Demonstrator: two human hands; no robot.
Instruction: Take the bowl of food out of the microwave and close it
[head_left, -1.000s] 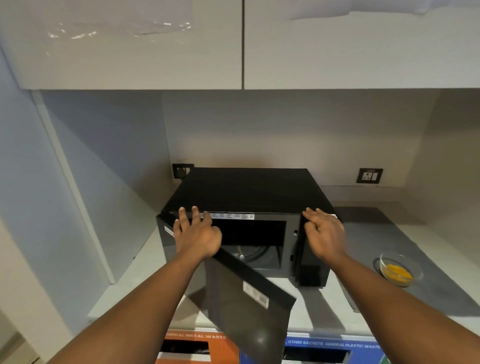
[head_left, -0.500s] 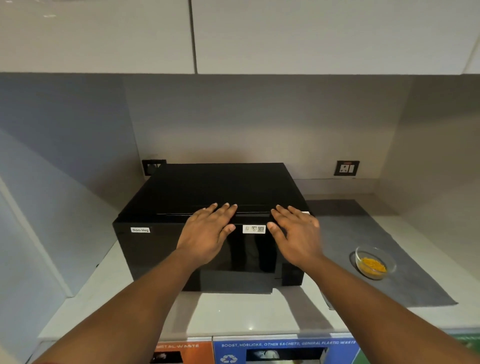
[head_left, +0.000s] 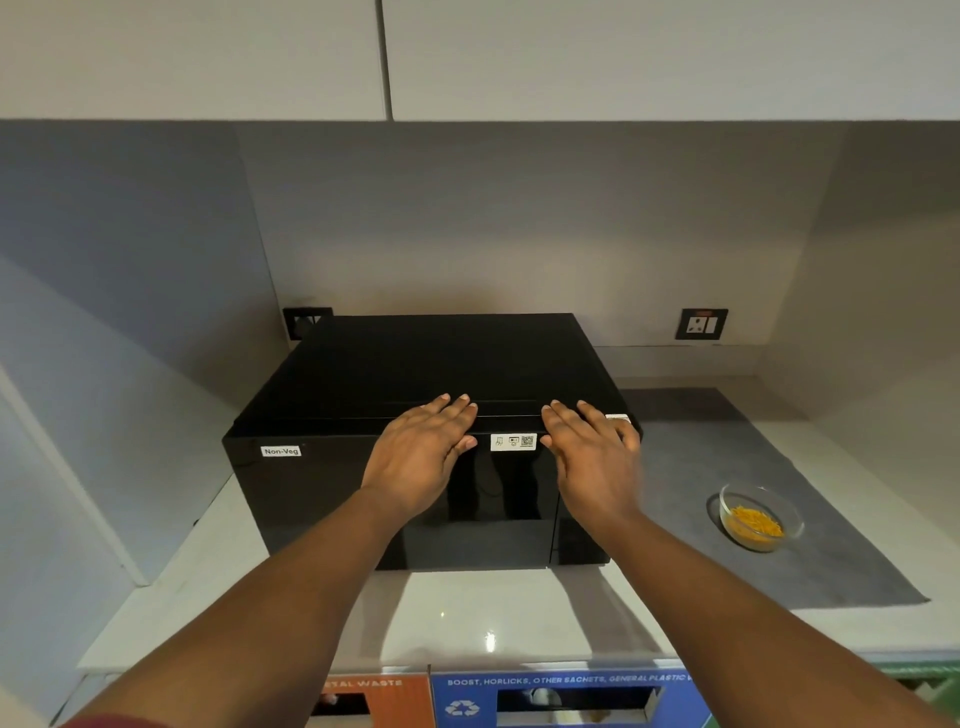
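Note:
The black microwave (head_left: 322, 488) stands on the white counter with its door shut; a "Non-Veg" label is on the door's upper left. My left hand (head_left: 423, 454) lies flat against the upper middle of the door, fingers spread and reaching over the top edge. My right hand (head_left: 592, 457) presses flat on the upper right front, beside a small white sticker. Neither hand holds anything. The glass bowl of yellow food (head_left: 758, 517) sits on a grey mat (head_left: 831, 571) to the right of the microwave, apart from both hands.
White cabinets hang overhead. A wall socket (head_left: 701, 323) is on the back wall to the right, another socket (head_left: 306, 322) behind the microwave's left corner. Side walls close in the counter (head_left: 467, 613). Labelled orange and blue waste bins (head_left: 561, 696) sit below its front edge.
One second ago the door stood open with my left hand on it; it swung shut by half a second ago. Both hands now rest flat on the front, almost unmoved since.

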